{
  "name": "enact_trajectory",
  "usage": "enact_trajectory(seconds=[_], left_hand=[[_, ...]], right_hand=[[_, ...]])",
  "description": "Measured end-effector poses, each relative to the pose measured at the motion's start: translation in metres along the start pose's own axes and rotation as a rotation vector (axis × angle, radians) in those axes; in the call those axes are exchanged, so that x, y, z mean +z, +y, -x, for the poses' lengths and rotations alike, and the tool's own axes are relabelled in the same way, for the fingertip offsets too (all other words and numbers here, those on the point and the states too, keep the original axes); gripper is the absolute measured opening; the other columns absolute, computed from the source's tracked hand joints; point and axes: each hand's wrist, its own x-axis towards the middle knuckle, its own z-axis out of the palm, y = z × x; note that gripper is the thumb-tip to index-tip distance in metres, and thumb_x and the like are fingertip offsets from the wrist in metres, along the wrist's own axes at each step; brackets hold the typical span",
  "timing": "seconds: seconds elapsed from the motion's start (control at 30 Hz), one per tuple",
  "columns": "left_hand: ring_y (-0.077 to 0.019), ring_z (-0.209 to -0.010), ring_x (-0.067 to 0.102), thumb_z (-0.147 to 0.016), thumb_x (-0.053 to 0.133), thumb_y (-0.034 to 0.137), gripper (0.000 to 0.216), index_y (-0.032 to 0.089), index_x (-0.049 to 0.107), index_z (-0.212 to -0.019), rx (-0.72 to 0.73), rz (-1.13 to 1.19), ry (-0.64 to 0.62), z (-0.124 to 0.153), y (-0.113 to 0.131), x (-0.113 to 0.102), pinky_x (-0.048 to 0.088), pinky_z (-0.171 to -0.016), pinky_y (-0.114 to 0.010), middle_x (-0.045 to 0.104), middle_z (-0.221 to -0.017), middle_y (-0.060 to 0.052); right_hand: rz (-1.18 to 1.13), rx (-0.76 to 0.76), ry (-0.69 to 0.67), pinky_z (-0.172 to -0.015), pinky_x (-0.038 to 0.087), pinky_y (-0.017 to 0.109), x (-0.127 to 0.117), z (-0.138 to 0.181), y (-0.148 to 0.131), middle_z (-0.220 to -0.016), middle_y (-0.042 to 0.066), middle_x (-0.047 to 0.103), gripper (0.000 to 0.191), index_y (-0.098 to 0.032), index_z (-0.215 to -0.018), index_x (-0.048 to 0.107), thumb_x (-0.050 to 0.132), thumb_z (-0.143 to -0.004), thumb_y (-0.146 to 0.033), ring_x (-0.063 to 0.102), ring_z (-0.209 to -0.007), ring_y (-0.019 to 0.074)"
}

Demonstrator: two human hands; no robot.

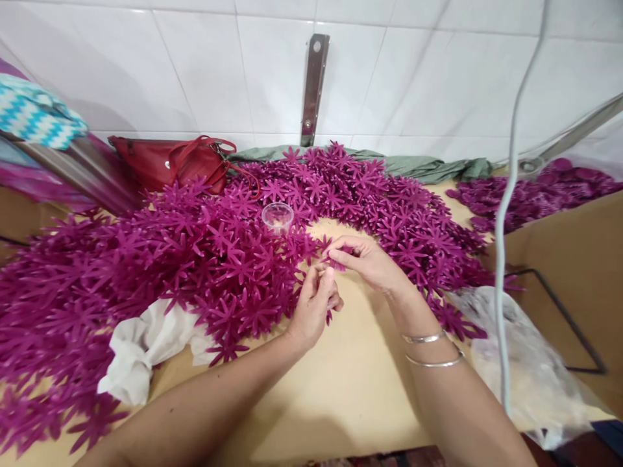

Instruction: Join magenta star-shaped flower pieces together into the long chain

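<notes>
My right hand (370, 261) pinches a small magenta artificial flower piece (335, 261) between thumb and fingertips. Just below and to its left is my left hand (315, 303), thumb pressed to curled fingers, almost touching the right fingertips. What the left fingers grip is hidden, though a bit of magenta shows beneath them. Both hands are above the bare tan tabletop (350, 383). A big heap of magenta flower pieces (233, 259) with narrow petals curves around them from the left to the back and right. A small clear plastic cup (278, 216) sits among the flowers behind the hands.
Crumpled white tissue (146, 344) lies at the left, and a clear plastic bag (525, 357) at the right beside a cardboard box (574, 279). A pale cable (506, 194) hangs down in front. A red bag (170, 162) and green cloth (428, 170) lie along the tiled wall.
</notes>
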Motion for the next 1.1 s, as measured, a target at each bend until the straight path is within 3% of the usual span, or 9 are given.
enact_trajectory(seconds=[0.13, 0.3, 0.43, 0.57, 0.67, 0.73, 0.87, 1.0, 1.1], left_hand=[[-0.0054, -0.048, 0.028, -0.088, 0.072, 0.060, 0.044, 0.021, 0.053, -0.094, 0.036, -0.004, 0.024, -0.001, -0.003, -0.002, 0.035, -0.052, -0.019, 0.029, -0.058, 0.013], [-0.0053, -0.047, 0.028, -0.089, 0.072, 0.057, 0.042, 0.020, 0.053, -0.082, 0.035, 0.024, 0.057, -0.002, -0.001, -0.003, 0.033, -0.051, -0.020, 0.028, -0.056, 0.011], [-0.0054, -0.049, 0.029, -0.089, 0.072, 0.055, 0.041, 0.020, 0.052, -0.080, 0.048, 0.043, 0.077, 0.000, 0.001, -0.002, 0.034, -0.053, -0.021, 0.031, -0.058, 0.010], [-0.0058, -0.049, 0.030, -0.089, 0.071, 0.055, 0.040, 0.020, 0.053, -0.082, 0.059, 0.040, 0.080, 0.001, 0.002, -0.001, 0.035, -0.054, -0.021, 0.033, -0.059, 0.010], [-0.0058, -0.049, 0.031, -0.090, 0.071, 0.055, 0.040, 0.020, 0.054, -0.083, 0.068, 0.040, 0.081, 0.000, 0.002, -0.002, 0.036, -0.054, -0.021, 0.032, -0.060, 0.010], [-0.0058, -0.050, 0.031, -0.090, 0.072, 0.054, 0.038, 0.020, 0.054, -0.084, 0.078, 0.052, 0.083, 0.000, 0.001, -0.003, 0.036, -0.054, -0.020, 0.032, -0.060, 0.010], [-0.0062, -0.052, 0.031, -0.092, 0.070, 0.051, 0.036, 0.020, 0.053, -0.084, 0.099, 0.046, 0.085, -0.001, -0.003, -0.005, 0.037, -0.053, -0.019, 0.034, -0.062, 0.009], [-0.0069, -0.053, 0.033, -0.094, 0.068, 0.053, 0.037, 0.021, 0.052, -0.085, 0.123, -0.037, 0.107, -0.001, -0.009, -0.007, 0.040, -0.055, -0.019, 0.035, -0.063, 0.009], [-0.0073, -0.053, 0.035, -0.094, 0.067, 0.053, 0.035, 0.022, 0.053, -0.088, 0.130, -0.069, 0.124, -0.001, -0.011, -0.007, 0.041, -0.055, -0.020, 0.037, -0.063, 0.009]], right_hand=[[-0.080, 0.027, -0.059, -0.068, 0.052, 0.031, 0.001, 0.000, 0.003, -0.078, 0.002, 0.073, 0.027, -0.023, -0.089, 0.081, 0.079, -0.086, -0.050, 0.061, -0.070, 0.0168], [-0.133, 0.004, 0.136, -0.070, 0.051, 0.030, -0.001, 0.000, 0.007, -0.082, 0.001, 0.073, 0.027, -0.024, -0.086, 0.080, 0.088, -0.077, -0.049, 0.061, -0.071, 0.0157], [-0.341, 0.046, 0.317, -0.049, 0.034, 0.026, -0.005, -0.003, 0.013, -0.056, -0.007, 0.049, 0.031, -0.026, -0.083, 0.074, 0.088, -0.075, -0.053, 0.035, -0.049, 0.0098], [-0.392, 0.044, 0.442, -0.048, 0.033, 0.026, -0.011, -0.006, 0.020, -0.056, -0.008, 0.042, 0.037, -0.027, -0.081, 0.072, 0.093, -0.067, -0.054, 0.033, -0.049, 0.0105], [-0.301, 0.043, 0.391, -0.058, 0.044, 0.027, -0.011, -0.006, 0.023, -0.069, -0.003, 0.060, 0.037, -0.027, -0.087, 0.077, 0.087, -0.074, -0.060, 0.051, -0.061, 0.0132], [-0.208, 0.010, 0.345, -0.076, 0.052, 0.032, -0.010, -0.005, 0.022, -0.090, 0.002, 0.072, 0.042, -0.027, -0.091, 0.080, 0.075, -0.083, -0.068, 0.064, -0.084, 0.0187], [0.094, -0.073, 0.233, -0.106, 0.048, 0.044, -0.009, -0.001, 0.013, -0.115, 0.008, 0.075, 0.055, -0.026, -0.088, 0.082, 0.058, -0.090, -0.076, 0.063, -0.119, 0.0276], [0.116, -0.019, -0.023, -0.089, 0.055, 0.039, -0.007, 0.002, 0.000, -0.108, 0.008, 0.075, 0.043, -0.022, -0.083, 0.079, 0.070, -0.089, -0.064, 0.068, -0.096, 0.0233], [-0.032, 0.025, -0.094, -0.068, 0.054, 0.032, -0.005, 0.003, -0.004, -0.100, 0.006, 0.074, 0.036, -0.020, -0.078, 0.073, 0.079, -0.086, -0.055, 0.063, -0.072, 0.0156]])
